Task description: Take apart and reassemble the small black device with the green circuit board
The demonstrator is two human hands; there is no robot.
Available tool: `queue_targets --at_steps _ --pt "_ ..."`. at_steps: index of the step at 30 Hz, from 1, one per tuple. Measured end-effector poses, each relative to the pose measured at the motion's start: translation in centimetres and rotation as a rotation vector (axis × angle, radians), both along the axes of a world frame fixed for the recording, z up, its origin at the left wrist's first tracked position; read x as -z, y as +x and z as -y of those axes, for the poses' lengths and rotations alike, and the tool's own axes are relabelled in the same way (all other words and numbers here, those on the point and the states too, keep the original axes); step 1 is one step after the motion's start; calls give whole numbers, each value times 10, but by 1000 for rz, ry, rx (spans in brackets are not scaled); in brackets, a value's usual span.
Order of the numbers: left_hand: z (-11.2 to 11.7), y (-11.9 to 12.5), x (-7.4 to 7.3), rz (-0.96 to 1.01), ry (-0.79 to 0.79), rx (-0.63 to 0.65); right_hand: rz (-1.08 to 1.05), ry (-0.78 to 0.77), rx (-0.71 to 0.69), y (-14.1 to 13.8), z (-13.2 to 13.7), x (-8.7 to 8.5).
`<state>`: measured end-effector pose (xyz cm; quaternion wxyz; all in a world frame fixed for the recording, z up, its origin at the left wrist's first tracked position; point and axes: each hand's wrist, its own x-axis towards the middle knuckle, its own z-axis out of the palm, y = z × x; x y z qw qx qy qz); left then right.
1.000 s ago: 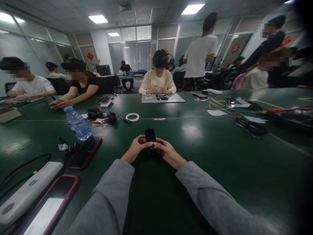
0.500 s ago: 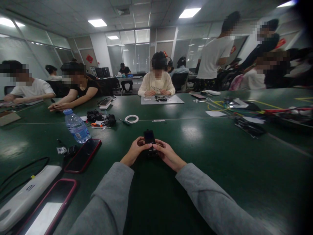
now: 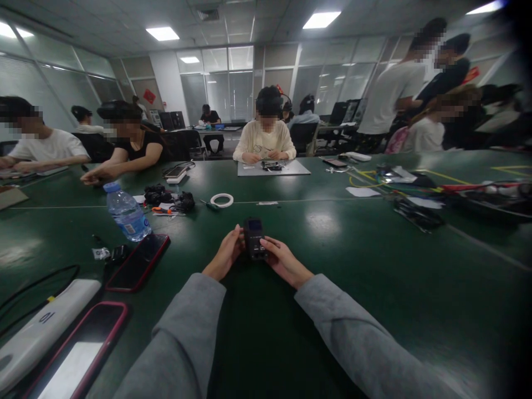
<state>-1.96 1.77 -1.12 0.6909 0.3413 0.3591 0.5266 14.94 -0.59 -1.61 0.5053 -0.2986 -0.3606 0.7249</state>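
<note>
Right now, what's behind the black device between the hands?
Beyond the black device: green tabletop, a small pale strip, then a gray board before a person. The device's far side and the tabletop patch it blocks are hidden.

I see a loose left sleeve of matte grey cloth [image 3: 187, 330], faintly mottled, with a dark curved fold, and a matching grey right sleeve [image 3: 353, 327], softly creased. Both end in wide, plain cuffs [image 3: 210, 285], leaving the left hand [image 3: 226, 253] and right hand [image 3: 286, 261] bare.
</note>
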Motion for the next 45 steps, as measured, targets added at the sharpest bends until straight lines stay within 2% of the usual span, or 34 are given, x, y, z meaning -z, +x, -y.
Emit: queue_targets --at_steps 3,6,10,14,17,20,23,26,28,33,37,45 --pt "4 6 -3 125 -110 56 15 9 -15 -1 1 -2" --pt "11 14 -4 221 -118 186 51 8 -10 -5 3 -6" --pt "14 22 0 258 -134 167 157 25 55 -11 5 -9" --pt "11 20 5 287 -151 129 288 115 98 -17 6 -2" --pt "9 18 7 295 -151 110 428 263 161 -22 11 2" --pt "7 16 9 296 -145 92 640 495 253 -27 19 0" --pt "6 14 10 335 -141 64 851 738 417 -30 27 -4" --pt "6 13 10 371 -132 51 1024 918 574 -31 34 -8" --pt "7 13 8 365 -131 58 1128 1019 615 -31 40 -11" --pt "12 11 1 296 -113 89 1281 1262 612 -33 48 -15" --pt "13 10 2 274 -112 89 1341 1294 584 -35 47 -15" --pt "12 9 4 251 -162 123 1459 1225 528 -36 46 -10"
